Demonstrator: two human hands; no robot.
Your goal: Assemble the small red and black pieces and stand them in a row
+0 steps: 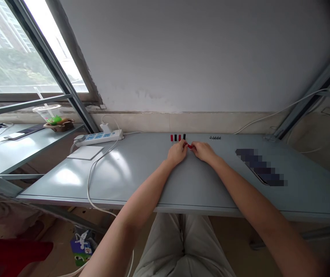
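My left hand (178,151) and my right hand (204,151) meet above the middle of the grey table. Between their fingertips is a small red piece (189,146), pinched from both sides. It looks like a short plastic sleeve, but its exact kind is too small to tell. Just behind my left hand, short red pieces (171,137) and black pieces (175,137) stand in a row, colours alternating. Farther right, several small metal parts (215,137) lie in a line near the wall. The fingers partly cover the red piece.
A phone-like slab (259,167), blurred out, lies to the right on the table (141,173). At the left are a white power strip (100,138), a flat white box (85,152) and a cable (90,173) running over the front edge. A plastic cup (48,112) stands on the neighbouring table.
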